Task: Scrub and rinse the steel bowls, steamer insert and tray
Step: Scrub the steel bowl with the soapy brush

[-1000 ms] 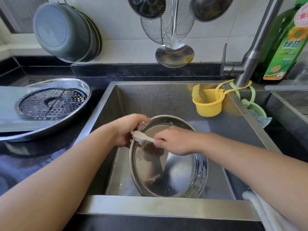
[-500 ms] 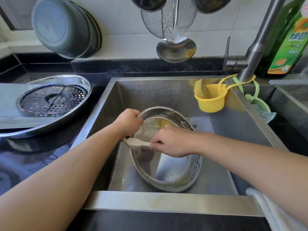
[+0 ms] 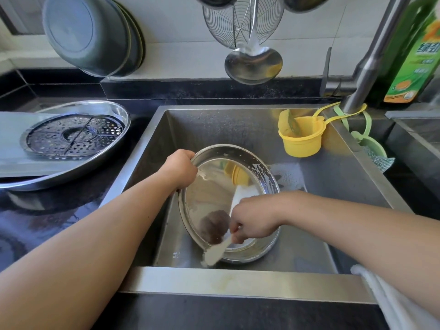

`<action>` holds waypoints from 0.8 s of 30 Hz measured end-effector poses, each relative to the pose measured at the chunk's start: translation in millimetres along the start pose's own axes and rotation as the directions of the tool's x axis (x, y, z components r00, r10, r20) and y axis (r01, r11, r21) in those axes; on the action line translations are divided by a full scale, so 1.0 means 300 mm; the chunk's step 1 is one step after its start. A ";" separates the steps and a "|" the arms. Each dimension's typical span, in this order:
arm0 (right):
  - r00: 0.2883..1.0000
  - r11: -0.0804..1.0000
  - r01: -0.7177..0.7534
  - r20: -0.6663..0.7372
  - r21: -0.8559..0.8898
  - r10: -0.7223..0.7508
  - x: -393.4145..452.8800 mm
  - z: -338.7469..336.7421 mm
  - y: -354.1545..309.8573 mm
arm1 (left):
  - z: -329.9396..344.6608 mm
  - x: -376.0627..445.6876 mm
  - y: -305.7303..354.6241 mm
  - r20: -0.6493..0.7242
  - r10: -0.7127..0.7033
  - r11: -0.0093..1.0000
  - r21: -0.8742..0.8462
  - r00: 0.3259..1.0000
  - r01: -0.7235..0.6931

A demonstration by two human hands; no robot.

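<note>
1. Fingers of the left hand point(image 3: 179, 168) curled over the upper left rim of the steel bowl point(image 3: 214, 194) and gripped it; the fingertips lay behind the rim and were hidden.
2. Fingers of the right hand point(image 3: 253, 219) were curled and pinched a pale scrubbing cloth point(image 3: 215, 253); how the fingertips met on it was hard to make out.
3. The steel bowl stood tilted inside the sink point(image 3: 333, 186), at the centre of the frame, with its open side facing the camera. Foam clung to its upper right rim.
4. The pale scrubbing cloth hung over the lower rim of the bowl; part of it was hidden under the right hand.
5. The steamer insert point(image 3: 73, 135) lay in the tray point(image 3: 119, 129) on the counter, in the left of the frame. A flat grey board point(image 3: 14, 144) covered the tray's left portion and was cut off at the frame edge.
6. Further steel bowls point(image 3: 90, 34) hung on the wall in the upper left.
7. A ladle point(image 3: 253, 64) and a wire skimmer point(image 3: 242, 22) hung at upper centre; their handles were cut off at the top.
8. A yellow cup point(image 3: 301, 139) hung from the faucet point(image 3: 366, 67) at the sink's far right corner.
9. A green bottle point(image 3: 414, 55) stood in the upper right, partly out of frame.
10. A white cloth point(image 3: 381, 296) appeared in the lower right, cut off by the edge.
</note>
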State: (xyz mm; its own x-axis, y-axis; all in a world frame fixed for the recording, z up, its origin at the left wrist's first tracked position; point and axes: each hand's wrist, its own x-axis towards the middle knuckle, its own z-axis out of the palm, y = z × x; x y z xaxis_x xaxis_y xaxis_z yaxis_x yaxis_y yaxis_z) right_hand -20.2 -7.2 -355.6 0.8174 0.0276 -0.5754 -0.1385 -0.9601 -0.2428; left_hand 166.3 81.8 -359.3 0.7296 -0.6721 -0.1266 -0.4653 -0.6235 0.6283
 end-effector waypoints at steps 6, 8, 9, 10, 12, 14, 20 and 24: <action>0.967 0.992 0.035 -0.254 0.119 -0.003 0.052 -0.024 -0.015 | 0.008 -0.002 0.002 -0.011 0.022 0.999 0.032 1.000 -0.022; 0.999 0.999 0.018 -0.027 0.041 -0.017 0.037 0.010 -0.004 | 0.007 -0.001 -0.002 -0.020 0.023 0.999 0.036 1.000 -0.023; 0.996 1.000 0.000 0.084 -0.014 0.001 0.034 0.030 0.010 | 0.003 0.001 -0.004 -0.022 0.024 0.999 0.033 0.999 -0.023; 0.983 0.997 -0.039 0.179 -0.068 0.051 0.034 0.049 0.033 | 0.000 0.002 -0.006 -0.021 0.028 0.999 0.030 0.999 -0.027; 0.923 0.967 -0.163 0.316 -0.195 0.219 0.042 0.063 0.097 | -0.006 0.005 -0.013 -0.016 0.031 0.999 0.024 0.999 -0.030; 0.845 0.885 -0.259 0.353 -0.387 0.401 0.031 0.051 0.149 | -0.009 0.008 -0.019 -0.014 0.028 0.999 0.028 1.000 -0.028; 0.782 0.806 -0.338 0.331 -0.485 0.528 -0.009 -0.026 0.214 | -0.017 0.005 -0.019 -0.064 0.005 0.999 0.046 0.998 -0.002; 0.893 0.873 -0.416 0.063 -0.256 0.445 -0.055 -0.111 0.230 | -0.020 0.012 -0.025 -0.085 -0.003 1.000 0.028 0.996 0.006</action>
State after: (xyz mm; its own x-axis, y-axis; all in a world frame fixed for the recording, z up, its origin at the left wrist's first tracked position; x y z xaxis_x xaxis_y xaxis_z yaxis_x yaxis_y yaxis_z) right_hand -24.7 -83.3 -336.8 0.6335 -0.3847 -0.6714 -0.3181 -0.9204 0.2273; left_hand 175.5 86.3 -359.8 0.7708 -0.6339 -0.0632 -0.4754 -0.6383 0.6055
